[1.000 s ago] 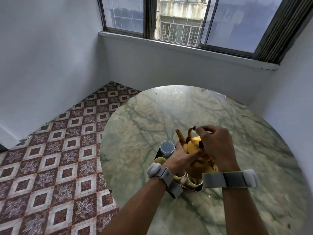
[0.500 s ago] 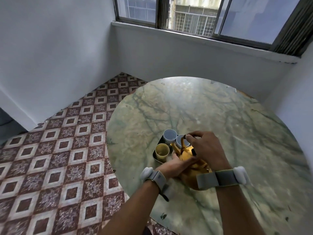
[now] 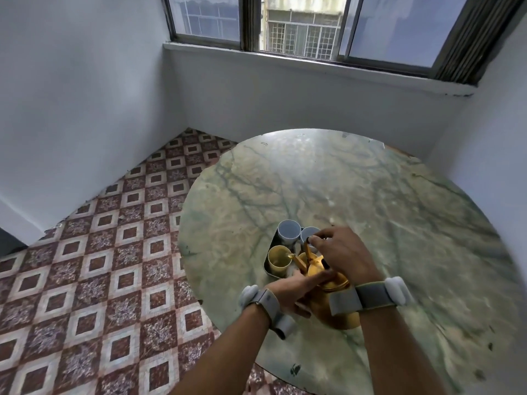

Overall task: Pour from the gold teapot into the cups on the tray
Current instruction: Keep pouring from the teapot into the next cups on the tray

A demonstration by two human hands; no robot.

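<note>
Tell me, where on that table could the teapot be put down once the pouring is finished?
Most of the marble table is bare: the far half toward the window, and the stretch right of the right hand. It is crowded only at the near left edge, where the tray of cups sits under the gold teapot.

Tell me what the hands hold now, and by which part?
The right hand grips the gold teapot by its top handle; the left hand presses its fingers on the lid.

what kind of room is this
Probably a corner of a home, maybe a small dining nook: a round marble table, patterned floor tiles, and a barred window facing another building.
</note>
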